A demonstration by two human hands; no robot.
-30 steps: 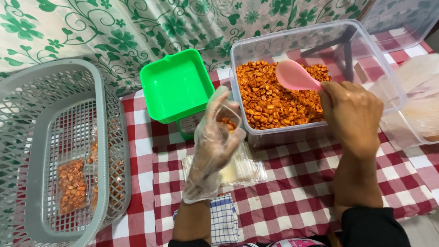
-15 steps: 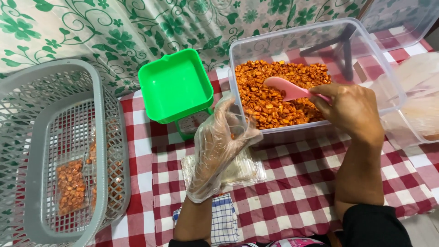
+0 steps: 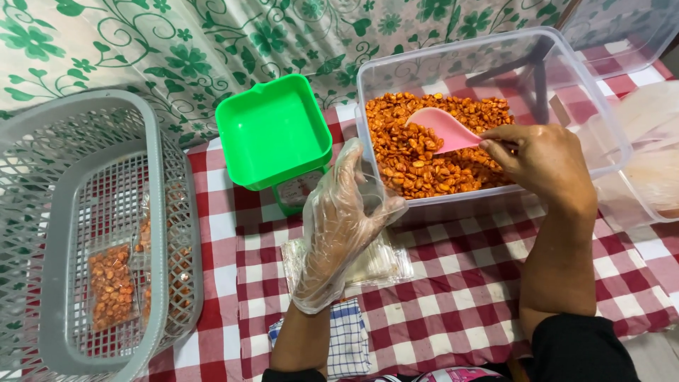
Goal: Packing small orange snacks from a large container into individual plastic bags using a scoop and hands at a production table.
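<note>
Over checked cloth (image 3: 453, 297), right hand (image 3: 544, 166) on pink scoop (image 3: 442, 129)

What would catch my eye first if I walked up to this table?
Probably the clear tub of orange snack pieces at upper right, where the right hand dips a pink scoop. Beside it, the gloved left hand holds a small clear bag, near a bright green tray.

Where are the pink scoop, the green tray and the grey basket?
pink scoop (image 3: 440, 129), head view, on its bowl.
green tray (image 3: 272, 131), head view, on its bare floor.
grey basket (image 3: 175, 233), head view, on its right wall.
</note>
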